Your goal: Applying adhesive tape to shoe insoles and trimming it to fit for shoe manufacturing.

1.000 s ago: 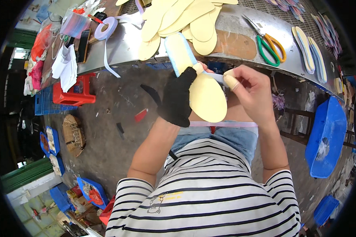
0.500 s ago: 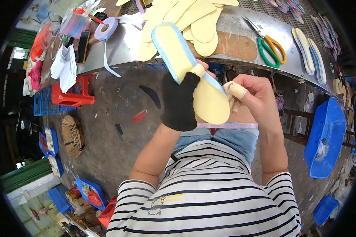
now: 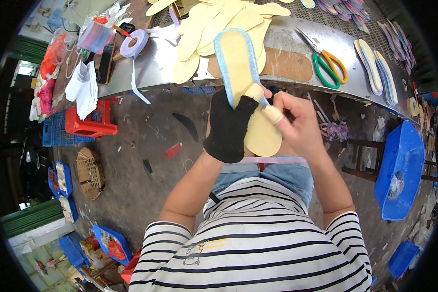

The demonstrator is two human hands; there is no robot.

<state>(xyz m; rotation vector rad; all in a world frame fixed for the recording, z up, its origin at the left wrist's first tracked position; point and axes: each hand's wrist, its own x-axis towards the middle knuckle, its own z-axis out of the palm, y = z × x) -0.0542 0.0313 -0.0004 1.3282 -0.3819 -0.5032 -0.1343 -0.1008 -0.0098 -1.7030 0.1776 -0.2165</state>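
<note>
My left hand [image 3: 230, 127], in a black fingerless glove, grips a pale yellow insole [image 3: 236, 58] around its middle, the thumb lying on top. Light blue edging [image 3: 220, 57] runs around the insole's upper end and down its sides; the lower end shows plain yellow. At the right side of the insole my right hand [image 3: 299, 119] is closed, thumb and fingers pinching the edge where the blue edging stops. Tan covers wrap both thumbs. The right fingertips are partly hidden behind the thumb.
On the metal bench lie a pile of yellow insoles [image 3: 224, 22], scissors [image 3: 326, 61] with green and orange handles, edged insoles [image 3: 374, 68] and a lilac tape roll [image 3: 133, 44]. A red stool [image 3: 92, 121] stands left, a blue tub [image 3: 399, 170] right.
The insole has turned more upright, its upper end swinging to the right. My right hand has shifted left along with the edge, closer to my left hand.
</note>
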